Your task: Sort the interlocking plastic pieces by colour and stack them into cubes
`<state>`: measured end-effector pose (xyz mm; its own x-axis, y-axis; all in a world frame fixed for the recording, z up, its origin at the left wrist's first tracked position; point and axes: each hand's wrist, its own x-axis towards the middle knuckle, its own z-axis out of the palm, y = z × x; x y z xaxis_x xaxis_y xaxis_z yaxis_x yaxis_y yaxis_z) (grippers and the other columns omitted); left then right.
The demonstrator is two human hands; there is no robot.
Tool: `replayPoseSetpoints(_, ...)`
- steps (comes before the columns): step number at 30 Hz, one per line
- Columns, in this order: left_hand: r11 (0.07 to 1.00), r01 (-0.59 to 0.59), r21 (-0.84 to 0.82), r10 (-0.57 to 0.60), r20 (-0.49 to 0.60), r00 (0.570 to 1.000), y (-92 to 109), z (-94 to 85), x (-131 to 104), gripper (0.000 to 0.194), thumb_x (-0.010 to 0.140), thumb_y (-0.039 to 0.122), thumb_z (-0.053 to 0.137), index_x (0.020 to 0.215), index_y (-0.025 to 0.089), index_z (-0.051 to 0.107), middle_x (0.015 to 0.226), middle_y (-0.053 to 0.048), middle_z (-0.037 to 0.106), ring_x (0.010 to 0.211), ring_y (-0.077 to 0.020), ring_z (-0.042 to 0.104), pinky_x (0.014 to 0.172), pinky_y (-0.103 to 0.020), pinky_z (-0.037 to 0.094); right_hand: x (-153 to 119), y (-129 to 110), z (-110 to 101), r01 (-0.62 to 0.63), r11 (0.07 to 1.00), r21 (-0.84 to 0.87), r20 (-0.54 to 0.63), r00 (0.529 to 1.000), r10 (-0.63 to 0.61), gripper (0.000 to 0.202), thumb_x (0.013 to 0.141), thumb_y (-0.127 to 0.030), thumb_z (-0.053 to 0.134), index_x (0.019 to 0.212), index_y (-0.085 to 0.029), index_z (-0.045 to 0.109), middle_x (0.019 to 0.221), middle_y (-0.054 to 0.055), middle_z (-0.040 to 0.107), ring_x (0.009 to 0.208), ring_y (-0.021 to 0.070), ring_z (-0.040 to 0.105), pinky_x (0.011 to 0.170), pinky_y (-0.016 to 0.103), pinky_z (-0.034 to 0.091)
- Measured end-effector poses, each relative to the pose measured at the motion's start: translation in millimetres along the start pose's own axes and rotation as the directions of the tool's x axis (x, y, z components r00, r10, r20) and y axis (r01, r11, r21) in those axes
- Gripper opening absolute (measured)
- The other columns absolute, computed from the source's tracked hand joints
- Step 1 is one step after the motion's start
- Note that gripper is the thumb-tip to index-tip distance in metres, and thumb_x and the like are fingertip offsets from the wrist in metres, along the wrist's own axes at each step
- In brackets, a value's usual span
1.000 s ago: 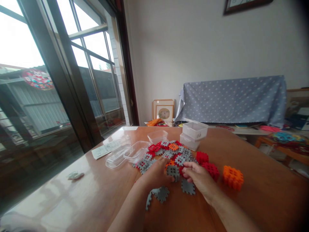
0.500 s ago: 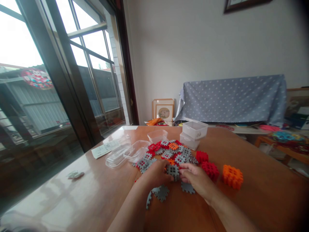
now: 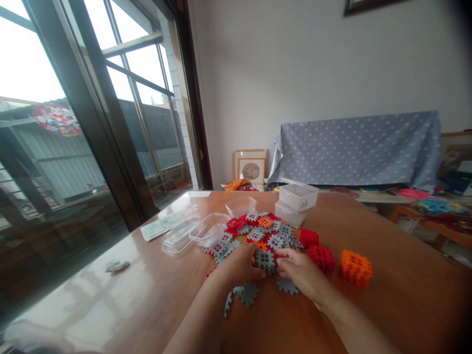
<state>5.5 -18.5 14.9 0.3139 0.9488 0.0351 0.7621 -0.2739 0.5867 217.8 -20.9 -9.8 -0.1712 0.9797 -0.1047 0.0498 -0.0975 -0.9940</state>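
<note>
A grey notched plastic building tile (image 3: 264,262) with window-like square holes stands between my two hands, above the near edge of a pile. My left hand (image 3: 241,263) grips its left side, thumb in front and fingers partly hidden behind. At its right edge, my right hand (image 3: 295,265) is pinched closed; a bit of red shows by those fingertips. Beyond lies the heap of interlocking tiles (image 3: 254,236) in grey, red and orange. A flat grey tile (image 3: 287,285) lies under my right hand, and another grey tile (image 3: 248,294) is near my left wrist.
To the right stand a red tile stack (image 3: 321,259), a smaller red stack (image 3: 309,238) and an orange stack (image 3: 356,268). Clear plastic boxes (image 3: 208,230) and a paper (image 3: 158,228) lie left of the heap. White tubs (image 3: 298,196) are stacked behind it. A small packet (image 3: 116,265) lies far left.
Both hands stay at the grey tile with almost the same grip. The whole view has shifted very slightly; the heap and stacks lie as before.
</note>
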Motion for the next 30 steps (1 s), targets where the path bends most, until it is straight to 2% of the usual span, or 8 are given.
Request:
replayPoseSetpoints(7, 1.0, 0.003, 0.028, -0.003, 0.002, 1.0, 1.2, 0.0, 0.6, 0.041, 0.066, 0.038, 0.077, 0.101, 0.02, 0.064, 0.098, -0.005, 0.069, 0.084, -0.0219, 0.062, 0.063, -0.026, 0.042, -3.0, -7.6, -1.3, -0.025, 1.0, -0.012, 0.106, 0.994, 0.026, 0.047, 0.077, -0.04, 0.067, 0.118, -0.017, 0.065, 0.092, 0.005, 0.074, 0.096, 0.0238, 0.07, 0.087, 0.037, 0.055)
replayPoseSetpoints(14, 1.0, -0.012, -0.02, 0.012, -0.032, 0.999, -4.0, -3.3, -2.0, 0.057, 0.065, 0.044, 0.079, 0.114, 0.021, 0.064, 0.099, -0.005, 0.069, 0.083, -0.0228, 0.063, 0.065, -0.027, 0.044, -1.5, -12.2, -5.1, -0.008, 1.0, -0.013, 0.0, 1.0, 0.008, 0.045, 0.078, -0.036, 0.066, 0.118, -0.017, 0.065, 0.1, 0.008, 0.075, 0.094, 0.0225, 0.072, 0.086, 0.036, 0.056)
replayPoseSetpoints(16, 0.999, -0.003, -0.043, 0.0, -0.081, 0.997, -6.6, -6.1, -2.0, 0.053, 0.07, 0.043, 0.076, 0.116, 0.02, 0.064, 0.1, -0.006, 0.07, 0.084, -0.0222, 0.063, 0.066, -0.027, 0.045, -0.8, -13.4, -7.1, 0.006, 1.0, -0.023, -0.032, 0.999, -0.007, 0.045, 0.077, -0.036, 0.066, 0.118, -0.017, 0.066, 0.096, 0.008, 0.076, 0.093, 0.0226, 0.072, 0.085, 0.035, 0.057)
replayPoseSetpoints(18, 0.998, 0.013, -0.064, -0.024, -0.174, 0.985, -9.2, -10.7, -1.0, 0.044, 0.077, 0.037, 0.068, 0.117, 0.019, 0.064, 0.102, -0.007, 0.07, 0.085, -0.0209, 0.063, 0.069, -0.027, 0.045, 0.0, -13.4, -8.8, 0.026, 0.999, -0.029, -0.052, 0.998, -0.028, 0.045, 0.078, -0.037, 0.066, 0.118, -0.016, 0.066, 0.093, 0.009, 0.076, 0.09, 0.0226, 0.073, 0.083, 0.035, 0.057)
replayPoseSetpoints(22, 0.991, 0.101, -0.089, -0.126, -0.349, 0.929, -13.1, -24.7, 0.5, 0.031, 0.08, 0.018, 0.053, 0.109, 0.017, 0.065, 0.092, -0.005, 0.07, 0.081, -0.0182, 0.062, 0.069, -0.026, 0.044, 0.7, -11.8, -10.4, 0.054, 0.998, -0.04, -0.073, 0.996, -0.057, 0.046, 0.078, -0.039, 0.064, 0.117, -0.016, 0.066, 0.094, 0.009, 0.076, 0.085, 0.0218, 0.073, 0.077, 0.033, 0.057)
replayPoseSetpoints(25, 0.979, 0.188, -0.076, -0.203, -0.409, 0.89, -15.4, -32.9, 0.8, 0.024, 0.079, 0.012, 0.048, 0.095, 0.018, 0.064, 0.078, -0.002, 0.067, 0.074, -0.0168, 0.06, 0.065, -0.025, 0.041, -0.3, -12.3, -10.7, 0.062, 0.996, -0.071, -0.106, 0.992, -0.069, 0.047, 0.077, -0.041, 0.063, 0.117, -0.016, 0.066, 0.091, 0.008, 0.076, 0.081, 0.0208, 0.072, 0.072, 0.031, 0.055)
replayPoseSetpoints(27, 0.972, 0.235, -0.03, -0.224, -0.436, 0.872, -18.0, -34.0, 1.7, 0.022, 0.078, 0.01, 0.047, 0.091, 0.018, 0.063, 0.079, -0.003, 0.067, 0.075, -0.0176, 0.061, 0.067, -0.026, 0.042, -1.0, -13.3, -10.5, 0.067, 0.993, -0.096, -0.125, 0.989, -0.079, 0.048, 0.077, -0.042, 0.062, 0.117, -0.016, 0.066, 0.086, 0.007, 0.075, 0.075, 0.0196, 0.07, 0.067, 0.03, 0.054)
replayPoseSetpoints(30, 0.952, 0.291, 0.1, -0.225, -0.418, 0.88, -22.4, -29.9, 3.6, 0.022, 0.077, 0.009, 0.049, 0.091, 0.018, 0.064, 0.089, -0.008, 0.07, 0.085, -0.0215, 0.064, 0.074, -0.029, 0.044, -1.3, -13.8, -10.0, 0.08, 0.988, -0.134, -0.134, 0.986, -0.098, 0.049, 0.077, -0.046, 0.061, 0.115, -0.016, 0.066, 0.078, 0.004, 0.072, 0.068, 0.0182, 0.066, 0.062, 0.029, 0.05)
